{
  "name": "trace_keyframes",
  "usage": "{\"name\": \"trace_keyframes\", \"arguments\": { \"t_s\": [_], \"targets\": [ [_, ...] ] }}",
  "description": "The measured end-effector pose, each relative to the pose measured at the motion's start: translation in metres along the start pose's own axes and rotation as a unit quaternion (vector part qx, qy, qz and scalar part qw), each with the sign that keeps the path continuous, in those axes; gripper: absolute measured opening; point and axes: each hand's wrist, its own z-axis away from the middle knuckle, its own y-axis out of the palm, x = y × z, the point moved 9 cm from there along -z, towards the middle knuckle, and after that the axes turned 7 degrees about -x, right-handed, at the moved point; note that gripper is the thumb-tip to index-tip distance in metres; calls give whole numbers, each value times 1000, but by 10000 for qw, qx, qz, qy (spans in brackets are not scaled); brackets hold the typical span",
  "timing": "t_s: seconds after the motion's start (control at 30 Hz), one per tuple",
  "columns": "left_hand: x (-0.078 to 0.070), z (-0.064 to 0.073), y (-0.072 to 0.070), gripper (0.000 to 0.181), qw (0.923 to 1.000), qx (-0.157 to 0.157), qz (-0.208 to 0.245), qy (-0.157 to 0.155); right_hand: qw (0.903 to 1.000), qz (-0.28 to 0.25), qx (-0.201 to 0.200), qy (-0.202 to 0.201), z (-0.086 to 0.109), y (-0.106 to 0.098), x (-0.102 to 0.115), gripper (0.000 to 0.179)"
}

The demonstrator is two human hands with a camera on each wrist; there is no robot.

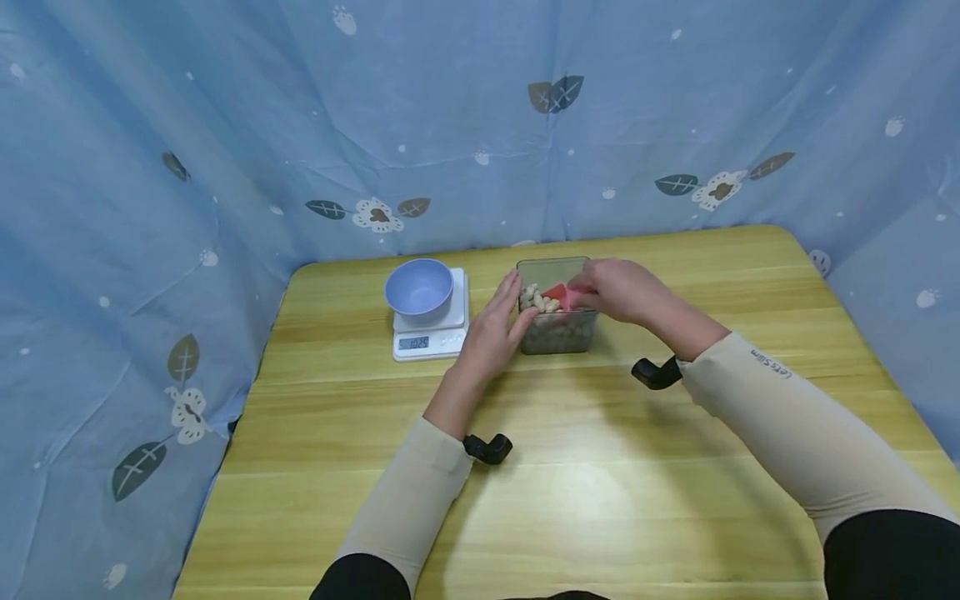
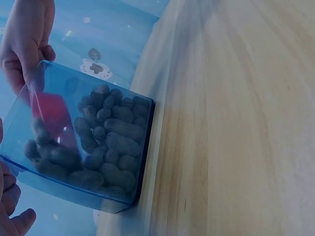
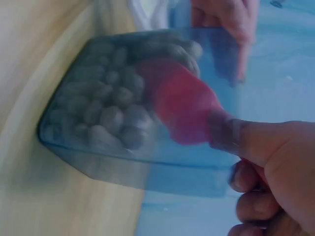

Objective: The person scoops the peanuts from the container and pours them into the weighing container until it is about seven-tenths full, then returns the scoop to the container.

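Observation:
A clear bin [image 1: 558, 333] of unshelled peanuts [image 2: 118, 130] stands on the table. My right hand [image 1: 618, 290] grips a red scoop [image 3: 184, 101] by its handle. The scoop's bowl is down inside the bin, among the peanuts. My left hand [image 1: 491, 329] rests against the bin's left side, its fingers fairly straight along the wall and rim. In the left wrist view only part of the left hand [image 2: 12, 204] shows at the edge. The right wrist view is blurred around the scoop.
Left of the bin, a white kitchen scale [image 1: 431, 346] with a lit display bears a blue bowl [image 1: 420, 287]. The wooden table [image 1: 555, 517] ends at a blue patterned curtain [image 1: 480, 125] at the back and sides.

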Motion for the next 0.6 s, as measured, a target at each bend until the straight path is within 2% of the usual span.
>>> {"name": "trace_keyframes", "arguments": {
  "t_s": [0.07,0.3,0.4,0.6],
  "targets": [
    [0,0,1,66,10000,-13,-19,-2,9998,-187,-18,90,2,-3,-6,10],
    [0,2,3,69,10000,77,20,-31,9920,-1073,74,655,11,1,-31,28],
    [-1,1,2,69,10000,53,9,9,9880,-1321,-58,800,15,-5,-37,29],
    [-1,-1,-1,68,10000,52,51,-47,9708,-2021,-314,1250,24,-9,-57,36]
  ]
}}
